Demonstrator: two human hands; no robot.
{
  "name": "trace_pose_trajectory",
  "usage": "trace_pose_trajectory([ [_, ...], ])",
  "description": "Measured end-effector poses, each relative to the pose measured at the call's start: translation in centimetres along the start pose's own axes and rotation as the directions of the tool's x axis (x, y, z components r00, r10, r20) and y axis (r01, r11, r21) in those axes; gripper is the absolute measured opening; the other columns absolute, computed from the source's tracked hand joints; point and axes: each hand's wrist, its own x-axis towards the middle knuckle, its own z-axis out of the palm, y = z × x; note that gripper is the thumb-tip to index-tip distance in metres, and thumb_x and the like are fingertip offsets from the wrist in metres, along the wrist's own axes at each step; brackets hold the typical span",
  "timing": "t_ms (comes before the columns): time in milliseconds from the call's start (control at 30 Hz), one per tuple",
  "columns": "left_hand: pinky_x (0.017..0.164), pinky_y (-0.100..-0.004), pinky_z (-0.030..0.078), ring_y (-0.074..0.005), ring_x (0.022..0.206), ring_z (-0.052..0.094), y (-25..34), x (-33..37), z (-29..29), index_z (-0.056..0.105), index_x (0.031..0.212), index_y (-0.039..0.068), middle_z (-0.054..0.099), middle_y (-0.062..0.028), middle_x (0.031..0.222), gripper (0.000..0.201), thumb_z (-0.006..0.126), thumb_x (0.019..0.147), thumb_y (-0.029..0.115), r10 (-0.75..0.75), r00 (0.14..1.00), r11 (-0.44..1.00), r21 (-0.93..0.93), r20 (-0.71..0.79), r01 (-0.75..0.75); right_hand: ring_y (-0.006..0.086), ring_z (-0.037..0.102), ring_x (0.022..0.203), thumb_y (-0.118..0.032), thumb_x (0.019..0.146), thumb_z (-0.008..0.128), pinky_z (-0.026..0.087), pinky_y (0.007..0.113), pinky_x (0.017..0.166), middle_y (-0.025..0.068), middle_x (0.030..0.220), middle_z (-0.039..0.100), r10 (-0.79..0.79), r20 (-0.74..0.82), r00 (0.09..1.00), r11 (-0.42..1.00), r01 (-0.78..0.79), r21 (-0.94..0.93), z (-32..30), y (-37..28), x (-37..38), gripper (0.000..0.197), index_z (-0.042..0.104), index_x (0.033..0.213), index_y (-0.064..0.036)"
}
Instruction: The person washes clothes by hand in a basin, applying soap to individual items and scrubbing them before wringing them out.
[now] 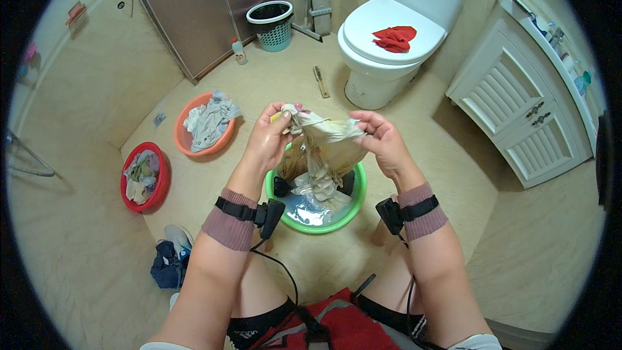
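Stretched between my hands is a wet off-white cloth [326, 131] with yellowish-brown stains; I cannot tell what garment it is. My left hand [264, 136] pinches its bunched left end. The fingers of my right hand [387, 146] are closed on its right end. The middle of the cloth droops toward a bright green basin [316, 229] on the floor below. Inside the basin are water, pale wet cloth [322, 185] and some dark pieces. The hanging cloth hides the basin's far side.
Left of the basin stand an orange basin [202, 152] and a red basin [167, 181], both holding laundry. A brush [321, 82] lies on the floor ahead. Beyond are a toilet [376, 78] with a red cloth [395, 38], a bin [273, 35], and a white cabinet [518, 100] at right.
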Motion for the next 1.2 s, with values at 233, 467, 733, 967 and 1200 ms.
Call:
trace_pose_trajectory([
  [233,0.097,-0.0453,0.046,-0.0297,0.113,0.053,-1.1,0.5,0.8,0.046,0.104,0.006,0.057,-0.0178,0.12,0.008,0.043,0.098,0.009,0.009,1.0,0.91,-0.415,0.015,-0.002,0.0069,0.055,0.078,-0.002,0.082,0.063,0.045,0.022,0.07,-0.0017,0.087,0.057,0.257,0.221,0.941,0.962,-0.27,0.032,3.9,2.9,0.3,0.039,0.051,0.119,-0.0052],
  [467,0.096,-0.0405,0.046,-0.0244,0.107,0.057,-1.4,0.0,1.4,0.052,0.105,0.005,0.057,-0.0147,0.123,0.012,0.048,0.094,0.007,-0.003,0.994,0.976,-0.214,0.114,0.028,0.0068,0.046,0.052,-0.012,0.083,0.068,0.035,0.022,0.041,-0.0032,0.067,0.051,0.372,-0.108,0.922,0.923,-0.379,-0.058,5.8,2.9,1.2,0.031,0.042,0.1,-0.0129],
  [733,0.082,-0.0312,0.045,-0.0161,0.099,0.052,-1.9,-0.5,3.1,0.055,0.119,0.01,0.056,-0.0071,0.108,0.041,0.068,0.085,0.029,-0.185,0.983,0.815,0.557,-0.012,0.161,0.0121,0.057,0.059,0.0,0.088,0.057,0.044,0.022,0.045,0.0066,0.076,0.059,0.144,-0.265,0.953,0.925,-0.034,0.378,2.8,2.8,2.9,0.011,0.047,0.089,-0.0063],
  [967,0.084,-0.0328,0.048,-0.0201,0.095,0.056,-4.7,0.5,1.1,0.054,0.111,0.005,0.043,-0.0181,0.125,0.055,0.081,0.069,0.029,0.168,0.956,0.21,0.939,0.239,-0.272,0.0166,0.061,0.071,0.001,0.09,0.053,0.057,0.029,0.064,0.0129,0.092,0.061,0.095,-0.319,0.943,0.888,0.064,0.456,3.8,2.2,2.8,0.017,0.056,0.107,0.0041],
  [1200,0.062,-0.022,0.042,-0.0056,0.067,0.049,-3.2,1.1,2.3,0.059,0.088,0.004,0.055,0.0035,0.074,0.01,0.056,0.091,0.013,-0.023,1.0,0.904,0.426,-0.009,0.024,0.0184,0.065,0.081,0.007,0.086,0.053,0.057,0.028,0.077,0.0134,0.096,0.063,0.013,-0.427,0.904,0.948,0.125,0.292,0.8,1.6,2.6,0.021,0.058,0.106,0.0067],
])
